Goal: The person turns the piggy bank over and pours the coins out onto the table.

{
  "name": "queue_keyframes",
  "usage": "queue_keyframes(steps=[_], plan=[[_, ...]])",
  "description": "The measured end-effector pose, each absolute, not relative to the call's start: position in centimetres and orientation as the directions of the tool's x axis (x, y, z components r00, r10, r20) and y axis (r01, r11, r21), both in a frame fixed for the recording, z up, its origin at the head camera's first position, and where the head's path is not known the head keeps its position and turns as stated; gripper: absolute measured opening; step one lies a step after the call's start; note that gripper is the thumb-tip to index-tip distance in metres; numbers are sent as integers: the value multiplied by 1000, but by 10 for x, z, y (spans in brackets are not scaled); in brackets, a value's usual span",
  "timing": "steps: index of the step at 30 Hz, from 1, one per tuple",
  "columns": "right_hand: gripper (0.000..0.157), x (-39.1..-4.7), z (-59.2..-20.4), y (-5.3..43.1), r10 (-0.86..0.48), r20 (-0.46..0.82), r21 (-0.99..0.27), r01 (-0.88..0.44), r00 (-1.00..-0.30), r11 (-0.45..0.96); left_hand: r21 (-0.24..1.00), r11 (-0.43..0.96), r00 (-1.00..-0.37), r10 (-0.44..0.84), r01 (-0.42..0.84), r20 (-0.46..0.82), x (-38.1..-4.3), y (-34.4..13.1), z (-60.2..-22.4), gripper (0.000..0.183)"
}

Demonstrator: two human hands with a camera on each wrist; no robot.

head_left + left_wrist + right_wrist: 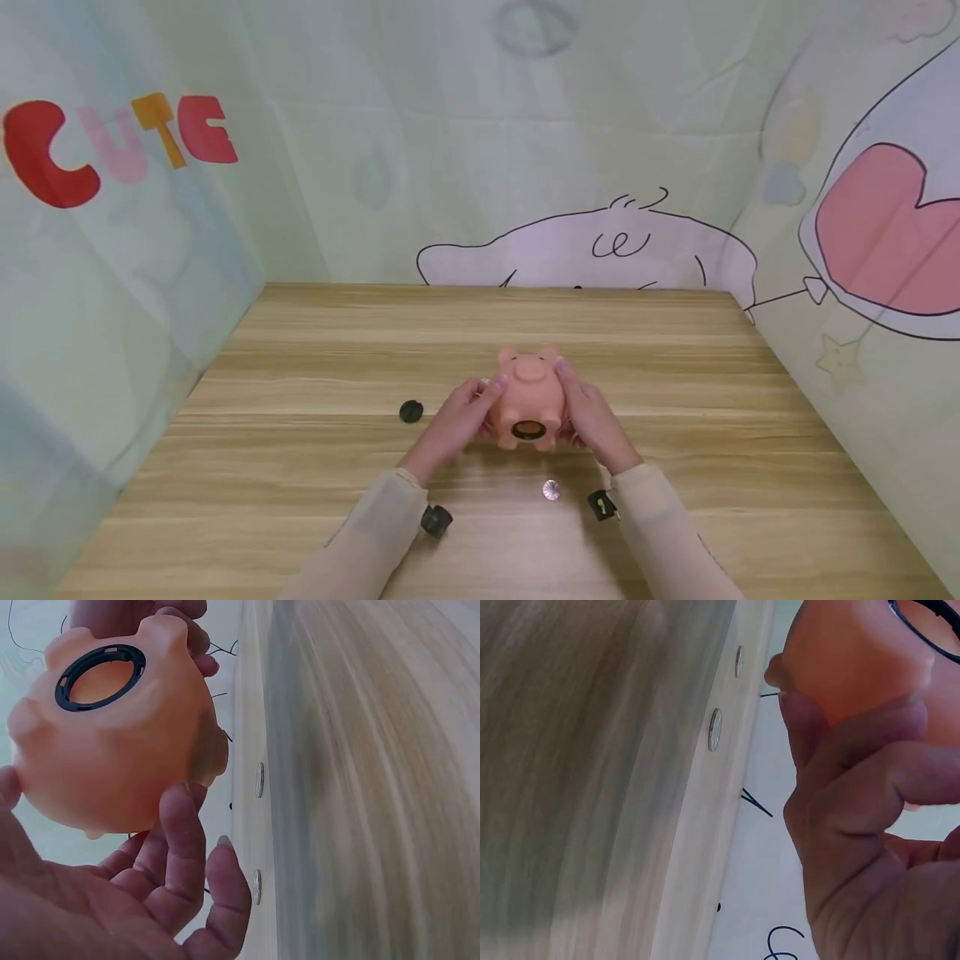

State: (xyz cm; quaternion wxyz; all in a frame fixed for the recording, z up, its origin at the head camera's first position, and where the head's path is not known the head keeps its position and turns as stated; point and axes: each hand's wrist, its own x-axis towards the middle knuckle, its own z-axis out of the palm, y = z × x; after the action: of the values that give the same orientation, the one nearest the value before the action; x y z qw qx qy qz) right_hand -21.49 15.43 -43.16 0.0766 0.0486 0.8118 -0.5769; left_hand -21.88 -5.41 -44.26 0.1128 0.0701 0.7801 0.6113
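Pink piggy bank (529, 393) is hanging just above the counter (285, 467); left hand (463, 410) and right hand (595, 417) are gripping its opposite sides, fingers curled. Backdrop lettering (162, 125) is reading "CUTE".

The piggy bank (530, 385) mid-frame is pink, its ring (139, 667) black; the table (300, 358) has brown wood grain; the upper-left letters (157, 115) are red, pink and orange.
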Motion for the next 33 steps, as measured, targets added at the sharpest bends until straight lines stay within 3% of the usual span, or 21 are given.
queue_keyframes(steps=[7, 14, 19, 26, 33], plan=[[78, -216, -433, 158, -51, -176, -939, 152, -983, 308, 969, 244, -960, 265, -28, -94, -219, -56, -441, 63], [52, -218, -436, 176, -251, -88, -986, 48, -964, 161, 985, 175, -936, 347, 7, -55, -220, -64, -437, 64], [64, -216, -436, 186, -341, -12, -990, -37, -940, 137, 991, 126, -918, 395, 50, -4, -223, -69, -439, 73], [78, -214, -437, 192, -337, 90, -972, -156, -937, 175, 992, 58, -896, 438, 111, 75, -224, -70, -437, 86], [87, -211, -436, 190, -366, 146, -980, -186, -919, 77, 988, 48, -891, 441, 144, 109, -221, -71, -438, 91]])
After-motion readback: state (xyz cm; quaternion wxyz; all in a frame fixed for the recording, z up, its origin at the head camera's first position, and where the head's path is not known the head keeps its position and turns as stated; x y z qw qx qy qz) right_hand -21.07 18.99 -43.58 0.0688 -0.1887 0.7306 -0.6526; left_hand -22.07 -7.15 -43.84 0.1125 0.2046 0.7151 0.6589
